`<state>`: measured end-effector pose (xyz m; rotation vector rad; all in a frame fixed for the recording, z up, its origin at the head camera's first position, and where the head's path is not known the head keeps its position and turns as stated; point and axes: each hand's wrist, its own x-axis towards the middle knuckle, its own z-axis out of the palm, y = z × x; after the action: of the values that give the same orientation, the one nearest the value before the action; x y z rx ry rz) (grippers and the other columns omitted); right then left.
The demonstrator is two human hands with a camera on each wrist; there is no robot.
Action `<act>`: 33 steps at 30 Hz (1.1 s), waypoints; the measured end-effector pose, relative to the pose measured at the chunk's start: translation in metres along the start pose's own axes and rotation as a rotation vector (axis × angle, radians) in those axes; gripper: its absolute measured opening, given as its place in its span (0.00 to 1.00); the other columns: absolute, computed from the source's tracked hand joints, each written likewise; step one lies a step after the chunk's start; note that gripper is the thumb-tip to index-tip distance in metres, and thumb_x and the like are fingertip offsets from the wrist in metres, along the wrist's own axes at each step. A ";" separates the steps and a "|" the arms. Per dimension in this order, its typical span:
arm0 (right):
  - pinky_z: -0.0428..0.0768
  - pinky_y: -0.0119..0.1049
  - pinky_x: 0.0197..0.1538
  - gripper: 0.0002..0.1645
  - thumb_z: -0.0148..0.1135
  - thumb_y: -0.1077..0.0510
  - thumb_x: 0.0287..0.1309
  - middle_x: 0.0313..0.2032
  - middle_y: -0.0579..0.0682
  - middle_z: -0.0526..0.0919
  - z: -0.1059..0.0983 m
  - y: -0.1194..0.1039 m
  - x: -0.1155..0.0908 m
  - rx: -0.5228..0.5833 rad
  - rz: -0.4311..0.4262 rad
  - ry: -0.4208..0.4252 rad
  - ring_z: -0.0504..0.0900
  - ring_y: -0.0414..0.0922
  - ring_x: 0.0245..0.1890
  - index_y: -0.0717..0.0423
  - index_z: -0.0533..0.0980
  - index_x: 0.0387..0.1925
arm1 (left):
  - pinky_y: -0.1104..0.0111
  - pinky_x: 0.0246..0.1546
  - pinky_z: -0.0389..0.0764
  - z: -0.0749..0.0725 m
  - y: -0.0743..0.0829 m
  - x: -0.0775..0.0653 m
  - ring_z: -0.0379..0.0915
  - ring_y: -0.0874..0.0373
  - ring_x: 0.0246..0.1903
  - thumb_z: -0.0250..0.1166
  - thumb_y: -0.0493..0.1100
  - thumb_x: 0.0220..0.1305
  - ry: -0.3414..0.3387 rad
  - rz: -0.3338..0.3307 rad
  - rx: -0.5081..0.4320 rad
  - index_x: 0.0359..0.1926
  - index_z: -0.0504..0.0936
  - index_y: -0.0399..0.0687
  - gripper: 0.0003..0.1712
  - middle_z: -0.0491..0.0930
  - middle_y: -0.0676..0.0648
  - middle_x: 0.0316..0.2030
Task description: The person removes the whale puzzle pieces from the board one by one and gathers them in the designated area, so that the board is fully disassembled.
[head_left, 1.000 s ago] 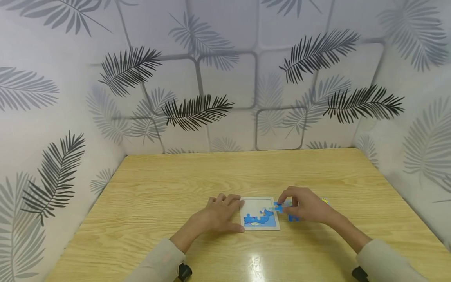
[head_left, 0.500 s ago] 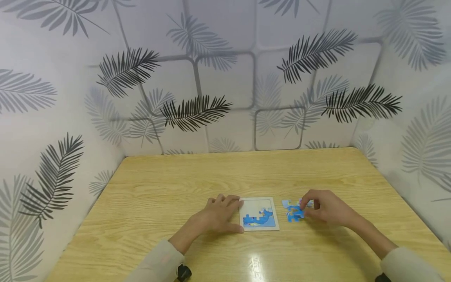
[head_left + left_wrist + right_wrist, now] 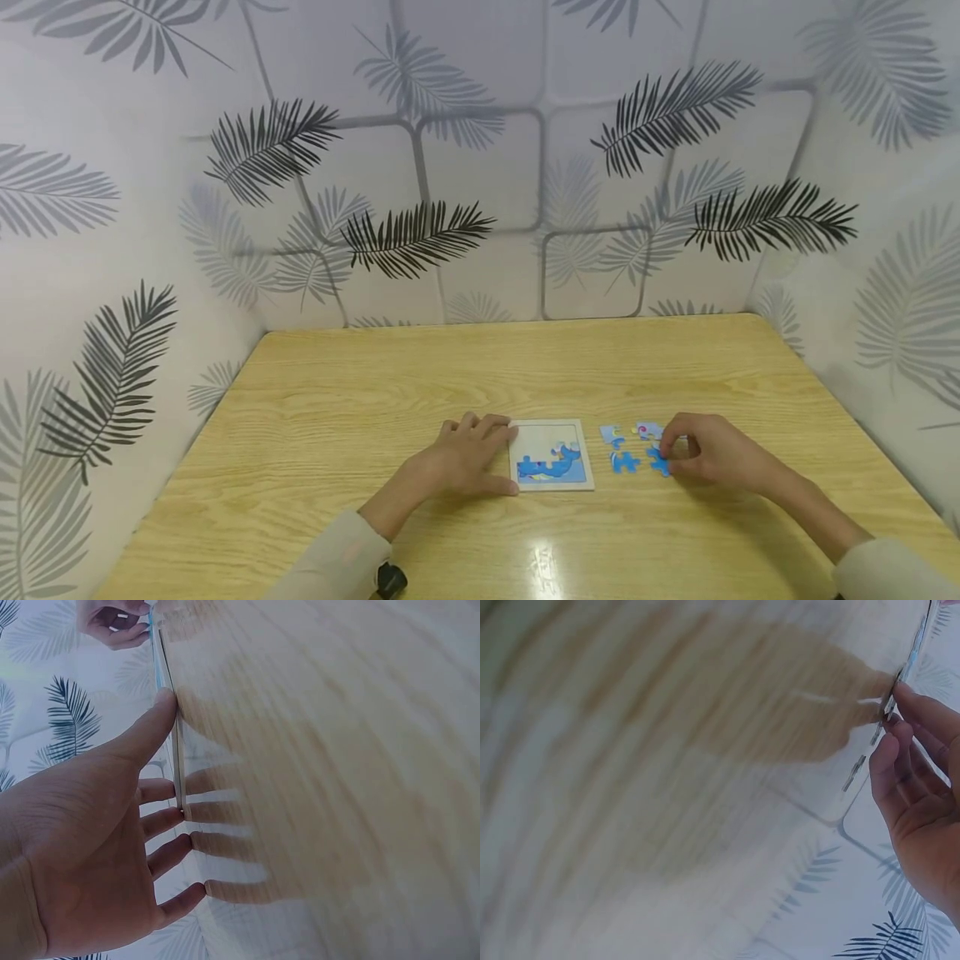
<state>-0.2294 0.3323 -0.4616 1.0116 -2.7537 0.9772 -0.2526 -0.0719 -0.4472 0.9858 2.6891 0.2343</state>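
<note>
A square white puzzle tray (image 3: 534,437) lies on the table, its lower part filled with joined blue pieces. My left hand (image 3: 472,458) rests at its left side, fingers spread and thumb at the near left corner. In the left wrist view, the thumb (image 3: 161,712) meets the tray's edge. To the right of the tray, my right hand (image 3: 716,450) pinches a blue puzzle piece (image 3: 658,463) low at the table. The right wrist view shows the right hand's fingertips (image 3: 901,694) on a thin piece seen edge-on.
Beside the pinched piece lie a blue piece (image 3: 625,462), a pale blue piece (image 3: 612,435) and a piece with a pink mark (image 3: 648,430). The wood-grain table (image 3: 420,375) ends at a leaf-patterned wall (image 3: 480,275).
My right hand has moved right from the tray's edge, with a blue piece, to the loose pieces, uncovering several of them. The left hand has stayed at the tray.
</note>
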 end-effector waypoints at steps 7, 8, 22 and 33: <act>0.72 0.28 0.27 0.16 0.79 0.69 0.51 0.36 0.47 0.82 0.002 0.003 0.004 0.003 -0.069 -0.010 0.68 0.29 0.25 0.51 0.80 0.36 | 0.41 0.70 0.58 0.002 -0.005 0.002 0.54 0.42 0.74 0.63 0.69 0.69 0.005 -0.003 -0.001 0.81 0.59 0.52 0.49 0.54 0.47 0.80; 0.72 0.28 0.27 0.16 0.78 0.69 0.52 0.37 0.47 0.82 0.002 0.003 0.005 0.010 -0.067 -0.015 0.68 0.30 0.26 0.51 0.80 0.36 | 0.41 0.70 0.58 0.002 -0.006 0.002 0.53 0.42 0.74 0.63 0.69 0.69 0.008 -0.002 -0.002 0.81 0.58 0.52 0.49 0.54 0.47 0.80; 0.75 0.30 0.29 0.08 0.77 0.61 0.57 0.38 0.41 0.82 -0.006 -0.005 0.011 -0.032 0.054 -0.117 0.72 0.31 0.26 0.46 0.84 0.35 | 0.40 0.70 0.58 0.002 -0.002 0.001 0.54 0.42 0.74 0.64 0.68 0.69 -0.005 -0.006 -0.019 0.81 0.60 0.52 0.49 0.56 0.47 0.79; 0.76 0.31 0.29 0.12 0.74 0.64 0.61 0.42 0.51 0.85 0.005 -0.024 0.047 -0.023 -0.058 -0.040 0.75 0.32 0.29 0.56 0.84 0.47 | 0.40 0.71 0.58 0.002 -0.002 0.004 0.54 0.42 0.74 0.63 0.68 0.69 -0.005 -0.006 -0.003 0.81 0.60 0.53 0.49 0.55 0.47 0.79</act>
<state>-0.2505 0.2887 -0.4405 1.1130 -2.7441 0.9249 -0.2561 -0.0706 -0.4501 0.9758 2.6863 0.2345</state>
